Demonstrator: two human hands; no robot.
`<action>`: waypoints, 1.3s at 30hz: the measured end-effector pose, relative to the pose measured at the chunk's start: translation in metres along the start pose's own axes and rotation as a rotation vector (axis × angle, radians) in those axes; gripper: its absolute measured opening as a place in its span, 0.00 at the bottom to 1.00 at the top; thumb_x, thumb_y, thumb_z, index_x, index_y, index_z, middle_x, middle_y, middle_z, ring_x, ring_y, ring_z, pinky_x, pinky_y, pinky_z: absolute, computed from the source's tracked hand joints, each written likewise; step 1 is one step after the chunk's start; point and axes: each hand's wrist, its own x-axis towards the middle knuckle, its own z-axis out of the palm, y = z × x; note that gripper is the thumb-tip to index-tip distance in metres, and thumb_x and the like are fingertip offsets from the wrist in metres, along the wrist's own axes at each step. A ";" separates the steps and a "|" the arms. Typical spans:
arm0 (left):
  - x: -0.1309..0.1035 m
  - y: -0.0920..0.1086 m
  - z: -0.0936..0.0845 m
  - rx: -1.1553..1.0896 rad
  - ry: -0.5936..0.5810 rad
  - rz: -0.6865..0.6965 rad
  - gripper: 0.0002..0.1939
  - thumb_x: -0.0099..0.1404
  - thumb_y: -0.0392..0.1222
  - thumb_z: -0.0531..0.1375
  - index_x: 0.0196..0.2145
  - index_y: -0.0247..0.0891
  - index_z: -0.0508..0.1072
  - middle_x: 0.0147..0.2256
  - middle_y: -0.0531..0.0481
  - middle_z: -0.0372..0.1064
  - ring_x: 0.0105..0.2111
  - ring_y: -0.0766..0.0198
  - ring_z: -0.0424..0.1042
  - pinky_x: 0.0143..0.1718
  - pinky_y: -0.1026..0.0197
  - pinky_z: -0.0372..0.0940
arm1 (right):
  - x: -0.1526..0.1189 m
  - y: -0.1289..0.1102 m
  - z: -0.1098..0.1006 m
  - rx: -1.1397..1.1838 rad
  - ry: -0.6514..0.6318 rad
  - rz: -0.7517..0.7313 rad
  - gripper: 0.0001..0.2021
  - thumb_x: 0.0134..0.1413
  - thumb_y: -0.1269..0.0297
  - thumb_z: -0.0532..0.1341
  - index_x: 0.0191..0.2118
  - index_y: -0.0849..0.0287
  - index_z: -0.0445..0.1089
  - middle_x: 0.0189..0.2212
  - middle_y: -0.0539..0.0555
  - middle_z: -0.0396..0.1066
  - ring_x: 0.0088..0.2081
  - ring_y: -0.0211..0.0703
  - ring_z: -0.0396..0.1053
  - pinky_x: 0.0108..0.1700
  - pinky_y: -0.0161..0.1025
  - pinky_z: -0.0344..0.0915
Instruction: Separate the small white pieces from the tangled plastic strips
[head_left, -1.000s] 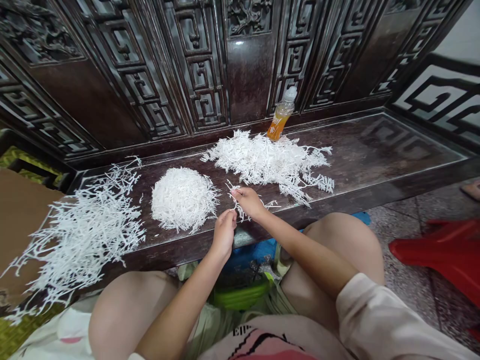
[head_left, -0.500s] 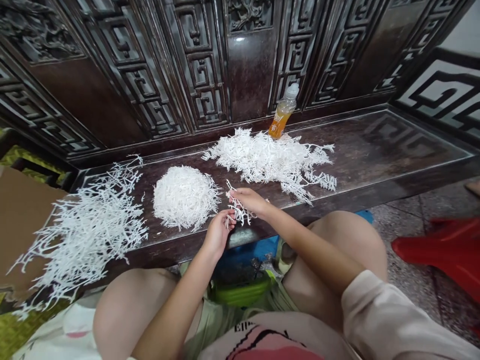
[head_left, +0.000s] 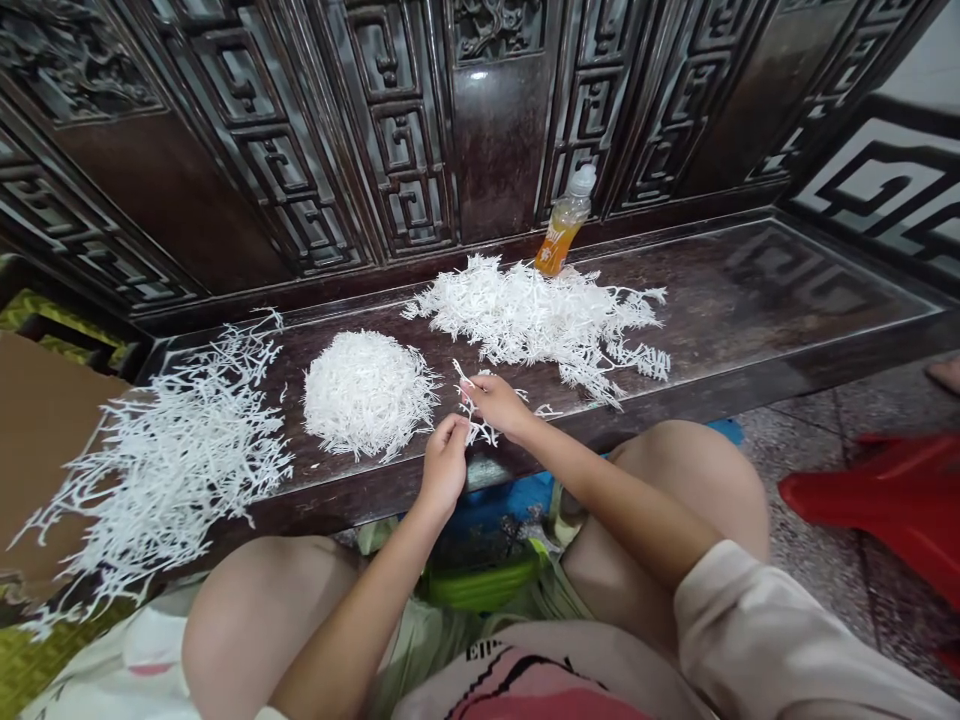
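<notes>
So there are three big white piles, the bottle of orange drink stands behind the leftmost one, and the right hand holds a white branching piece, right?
Not quite: the bottle isn't behind the leftmost pile. The head view shows it behind the rightmost pile. The rest holds: three big white piles, counting the middle pile, and a white branching piece in the right hand.

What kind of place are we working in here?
Probably a room in a home, going by the dark carved wooden bench back, the red plastic stool-like piece on the speckled tiled floor, and the clear bottle of orange drink on the seat.
</notes>
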 end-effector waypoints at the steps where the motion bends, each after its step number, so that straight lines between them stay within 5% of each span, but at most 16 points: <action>1: 0.000 0.000 0.001 0.007 0.020 0.017 0.09 0.55 0.44 0.50 0.22 0.37 0.61 0.20 0.56 0.51 0.23 0.69 0.51 0.25 0.67 0.47 | 0.000 -0.001 0.001 -0.024 0.034 -0.008 0.16 0.48 0.55 0.50 0.18 0.61 0.59 0.16 0.47 0.55 0.21 0.33 0.53 0.26 0.31 0.52; 7: -0.004 0.005 0.007 0.047 0.040 0.054 0.10 0.57 0.43 0.48 0.20 0.38 0.56 0.19 0.56 0.44 0.21 0.69 0.47 0.23 0.66 0.45 | 0.001 -0.003 0.000 -0.093 0.160 -0.034 0.15 0.48 0.58 0.50 0.17 0.61 0.60 0.15 0.47 0.57 0.21 0.33 0.54 0.26 0.32 0.50; 13: -0.029 0.012 0.005 -0.059 -0.143 0.113 0.13 0.57 0.40 0.47 0.17 0.37 0.52 0.19 0.55 0.47 0.22 0.70 0.49 0.25 0.65 0.48 | 0.032 0.008 -0.047 -0.023 0.479 0.073 0.13 0.47 0.56 0.51 0.21 0.61 0.60 0.15 0.47 0.54 0.18 0.32 0.50 0.23 0.33 0.49; 16: -0.017 0.012 -0.001 -0.294 -0.143 -0.054 0.09 0.54 0.39 0.48 0.19 0.37 0.54 0.19 0.55 0.50 0.21 0.71 0.52 0.24 0.66 0.50 | 0.032 0.005 -0.047 0.068 0.263 0.064 0.16 0.47 0.52 0.51 0.22 0.61 0.61 0.14 0.46 0.52 0.17 0.31 0.49 0.21 0.32 0.48; 19: 0.004 0.008 -0.008 -0.458 -0.128 -0.246 0.03 0.51 0.38 0.51 0.23 0.36 0.60 0.21 0.55 0.55 0.20 0.73 0.55 0.24 0.67 0.51 | 0.019 0.002 -0.024 0.149 0.082 0.113 0.17 0.46 0.51 0.51 0.21 0.61 0.62 0.14 0.45 0.53 0.16 0.30 0.49 0.19 0.31 0.48; 23: 0.012 -0.001 -0.011 -0.466 -0.164 -0.364 0.06 0.50 0.39 0.53 0.26 0.34 0.64 0.20 0.56 0.56 0.18 0.75 0.54 0.21 0.68 0.49 | 0.003 -0.001 -0.004 0.209 -0.052 0.103 0.17 0.44 0.51 0.53 0.20 0.61 0.62 0.15 0.46 0.55 0.16 0.29 0.50 0.19 0.31 0.48; 33: -0.001 -0.002 -0.002 -0.115 -0.228 -0.148 0.10 0.52 0.46 0.56 0.29 0.37 0.65 0.20 0.58 0.54 0.20 0.73 0.52 0.23 0.68 0.47 | -0.004 -0.013 -0.004 0.325 -0.116 0.188 0.15 0.45 0.54 0.54 0.21 0.62 0.61 0.14 0.45 0.54 0.16 0.29 0.49 0.20 0.30 0.49; 39: -0.001 -0.002 -0.001 0.065 -0.137 0.010 0.12 0.53 0.49 0.53 0.23 0.37 0.63 0.21 0.55 0.57 0.24 0.69 0.55 0.27 0.67 0.50 | -0.007 -0.012 0.000 0.233 -0.135 0.143 0.16 0.46 0.52 0.52 0.21 0.61 0.60 0.14 0.45 0.54 0.17 0.31 0.51 0.21 0.31 0.50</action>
